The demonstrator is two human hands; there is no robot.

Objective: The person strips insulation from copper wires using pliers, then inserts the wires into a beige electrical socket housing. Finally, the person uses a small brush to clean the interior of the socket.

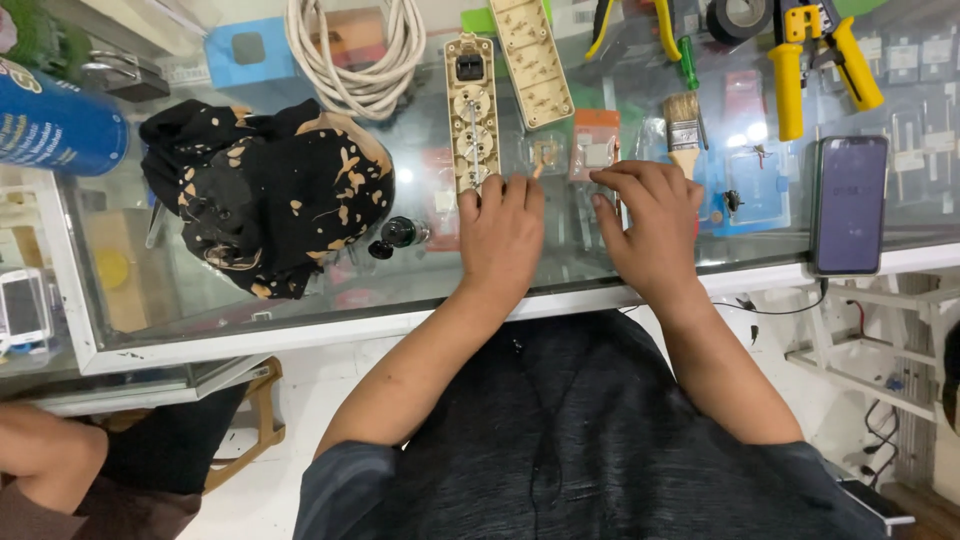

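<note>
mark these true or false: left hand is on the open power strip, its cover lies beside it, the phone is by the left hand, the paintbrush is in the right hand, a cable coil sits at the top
1. The left hand touches the open power strip. True.
2. Its cover lies beside it. True.
3. The phone is by the left hand. False: it lies beyond the right hand.
4. The right hand holds the paintbrush. False: the brush lies on the glass counter.
5. A white cable coil sits at the top. True.

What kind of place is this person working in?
Probably a small electrical repair shop: an opened power strip lies on a glass display counter, with yellow-handled crimping pliers and a coiled white cable nearby.
</note>
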